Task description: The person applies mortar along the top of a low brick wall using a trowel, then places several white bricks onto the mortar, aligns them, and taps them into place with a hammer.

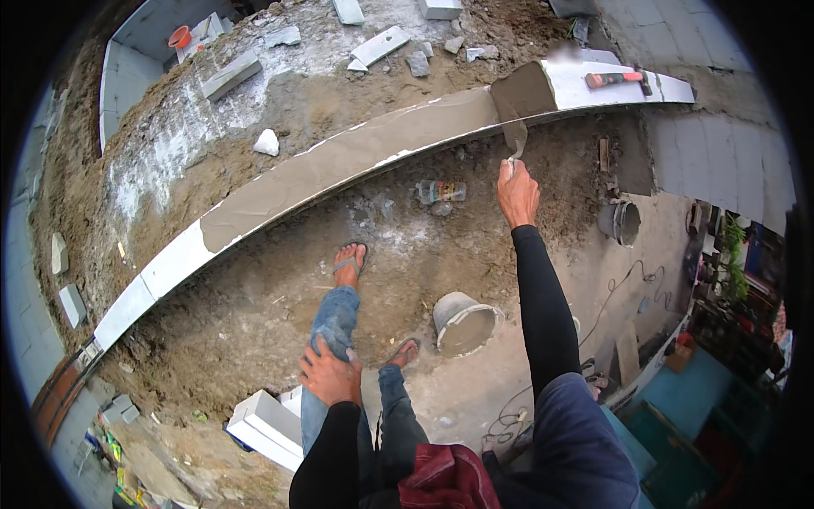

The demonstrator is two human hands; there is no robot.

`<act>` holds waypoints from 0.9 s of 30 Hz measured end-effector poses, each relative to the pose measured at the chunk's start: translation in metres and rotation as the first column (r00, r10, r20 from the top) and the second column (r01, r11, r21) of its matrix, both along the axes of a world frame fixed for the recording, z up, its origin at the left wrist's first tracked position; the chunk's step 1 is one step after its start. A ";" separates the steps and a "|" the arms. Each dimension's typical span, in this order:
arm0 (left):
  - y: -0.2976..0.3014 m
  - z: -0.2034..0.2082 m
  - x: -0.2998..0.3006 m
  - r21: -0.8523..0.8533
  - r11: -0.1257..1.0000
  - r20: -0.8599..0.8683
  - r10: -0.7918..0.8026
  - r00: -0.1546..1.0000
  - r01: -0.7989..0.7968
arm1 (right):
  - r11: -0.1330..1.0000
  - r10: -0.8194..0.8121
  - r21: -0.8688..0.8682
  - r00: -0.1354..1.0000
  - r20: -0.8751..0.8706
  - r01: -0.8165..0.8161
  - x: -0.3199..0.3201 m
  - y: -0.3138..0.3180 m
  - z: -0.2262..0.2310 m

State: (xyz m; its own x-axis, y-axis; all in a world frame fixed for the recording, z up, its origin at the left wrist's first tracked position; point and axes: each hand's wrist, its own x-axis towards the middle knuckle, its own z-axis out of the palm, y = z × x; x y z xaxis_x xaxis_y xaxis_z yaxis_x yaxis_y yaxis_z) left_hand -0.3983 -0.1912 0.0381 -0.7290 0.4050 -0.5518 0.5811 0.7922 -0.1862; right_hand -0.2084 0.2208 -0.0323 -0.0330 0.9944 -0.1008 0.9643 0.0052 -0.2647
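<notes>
My right hand [518,194] is closed round the handle of a trowel [515,136], whose mortar-smeared blade touches the near edge of a low white block wall [172,264]. Wet grey mortar [365,146] coats much of the wall's top, and a darker, fresher patch [523,90] lies just beyond the blade. My left hand [332,374] rests on my jeans near the knee with its fingers spread, holding nothing. A bucket of mortar [469,326] stands on the ground between my feet and my right arm.
A hammer [617,80] with a red grip lies on the wall's bare right end. Another bucket [621,222] stands at the right, near a cable [629,276]. White blocks [265,427] sit by my left leg. A plastic bottle [441,192] lies on the soil; broken blocks [379,47] lie beyond the wall.
</notes>
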 end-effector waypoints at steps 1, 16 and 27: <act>-0.002 0.001 -0.002 0.012 1.000 -0.011 0.004 1.000 -0.003 | 1.000 -0.021 0.009 1.000 -0.016 0.022 0.000 -0.015 0.004; -0.003 -0.002 -0.002 0.001 1.000 -0.001 0.003 1.000 -0.003 | 0.982 -0.070 0.172 0.996 -0.059 0.080 -0.021 -0.018 0.002; -0.002 0.000 0.000 0.001 1.000 0.047 0.000 0.999 0.000 | 0.978 0.046 0.210 0.984 -0.170 -0.010 0.020 0.013 0.022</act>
